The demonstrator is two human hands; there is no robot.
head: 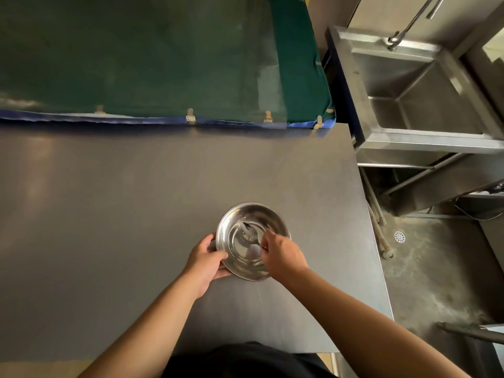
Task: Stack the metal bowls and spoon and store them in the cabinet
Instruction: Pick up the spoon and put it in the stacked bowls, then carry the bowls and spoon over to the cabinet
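Note:
A shiny metal bowl (246, 214) rests on the grey steel table (122, 214), right of centre. Whether it is one bowl or a nested stack I cannot tell. My left hand (207, 261) grips its near-left rim, thumb over the edge. My right hand (283, 255) reaches over the right rim with fingers pinched on a metal spoon (249, 234) lying inside the bowl, its handle pointing away to the upper left. No cabinet is in view.
A green cloth-covered surface (163, 58) with a blue edge borders the table's far side. A steel sink (425, 94) with a tap stands at the right, past a gap. The concrete floor with a drain (399, 236) lies beyond the table's right edge.

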